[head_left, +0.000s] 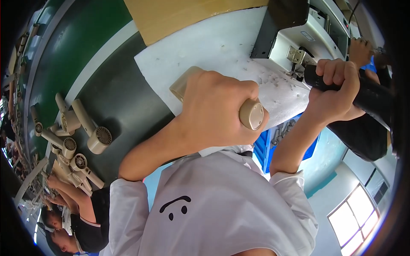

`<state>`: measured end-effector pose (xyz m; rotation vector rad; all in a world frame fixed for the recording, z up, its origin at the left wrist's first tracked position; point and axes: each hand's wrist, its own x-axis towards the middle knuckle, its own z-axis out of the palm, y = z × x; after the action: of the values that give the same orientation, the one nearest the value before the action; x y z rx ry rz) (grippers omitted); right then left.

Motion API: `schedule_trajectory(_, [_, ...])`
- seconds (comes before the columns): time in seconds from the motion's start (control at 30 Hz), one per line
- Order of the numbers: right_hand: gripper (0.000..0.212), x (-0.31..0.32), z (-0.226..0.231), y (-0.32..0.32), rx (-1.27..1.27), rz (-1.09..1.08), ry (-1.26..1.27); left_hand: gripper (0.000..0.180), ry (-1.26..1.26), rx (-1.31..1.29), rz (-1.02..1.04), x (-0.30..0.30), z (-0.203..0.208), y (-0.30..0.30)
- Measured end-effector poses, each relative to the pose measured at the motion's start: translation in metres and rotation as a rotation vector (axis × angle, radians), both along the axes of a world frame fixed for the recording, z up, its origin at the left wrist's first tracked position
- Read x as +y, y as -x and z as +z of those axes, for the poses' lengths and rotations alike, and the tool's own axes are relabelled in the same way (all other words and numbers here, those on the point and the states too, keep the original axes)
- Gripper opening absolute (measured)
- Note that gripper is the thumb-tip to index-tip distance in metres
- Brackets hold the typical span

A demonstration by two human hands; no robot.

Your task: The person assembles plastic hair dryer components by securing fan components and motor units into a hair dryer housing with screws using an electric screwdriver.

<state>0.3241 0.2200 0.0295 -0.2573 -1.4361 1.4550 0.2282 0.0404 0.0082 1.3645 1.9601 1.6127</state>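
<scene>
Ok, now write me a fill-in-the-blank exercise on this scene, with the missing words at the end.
1. The left hand holds a beige piece shaped like a hair ____.
2. The right hand grips a cylindrical handle whose colour is ____.
3. Similar beige pieces lie toward the picture's ____ side.
4. The crate partly hidden by the right forearm is coloured ____.

Missing words: dryer; black; left; blue.

smooth, matt plastic beige handle [252,114]
</scene>
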Motion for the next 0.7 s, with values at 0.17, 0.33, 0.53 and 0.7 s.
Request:
schedule_trajectory(0.17, [0.007, -0.004, 0.002, 0.012, -0.212, -0.383, -0.134, 0.032, -0.002, 0.026, 0.008, 0.001, -0.001, 0.001])
schedule_trajectory(0.33, [0.008, -0.026, 0.018, -0.013, 0.014, 0.054, 0.28, 0.031, -0.002, 0.035, 0.022, 0.003, -0.004, 0.002])
schedule_trajectory(0.53, [0.003, -0.068, 0.06, -0.029, 0.243, 0.069, 0.313, 0.03, 0.045, 0.088, 0.002, 0.0, -0.001, -0.002])
schedule_trajectory(0.7, [0.006, -0.082, 0.067, -0.024, 0.252, 0.131, 0.307, 0.03, 0.019, 0.092, 0.018, 0.0, -0.005, -0.008])
